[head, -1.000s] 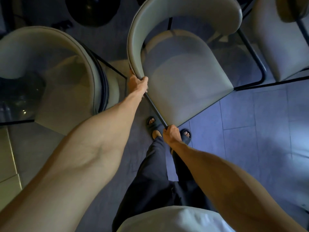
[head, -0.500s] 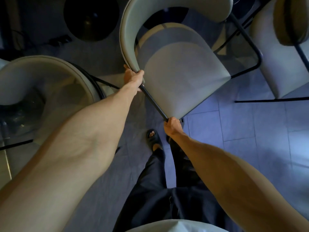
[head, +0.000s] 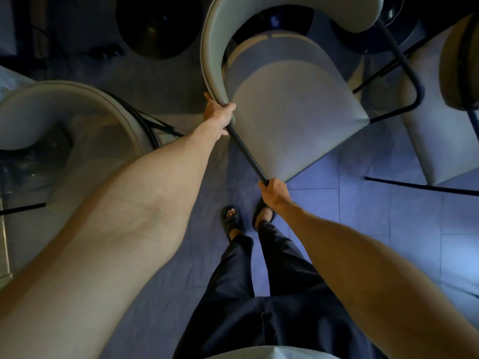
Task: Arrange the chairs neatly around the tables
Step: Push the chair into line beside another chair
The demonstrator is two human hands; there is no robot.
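Tiled floor (head: 375, 218) (bluish, dim): grey chairs (head: 290, 104), black round table base (head: 158, 24), sandalled feet (head: 233, 220).

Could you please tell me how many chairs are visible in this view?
3: the middle chair held by both hands, a left chair seen through glass, and a right chair cut off by the frame. More may be hidden.

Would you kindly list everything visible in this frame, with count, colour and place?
held chair: one, pale grey with black frame, top centre
other chairs: two, pale grey, one left, one far right
round bases: two, black, one top centre-left, one top right
floor: bluish tiles
sandals: two, dark, centre
trousers: dark, bottom centre
left hand: on chair's backrest end
right hand: on chair's black rail
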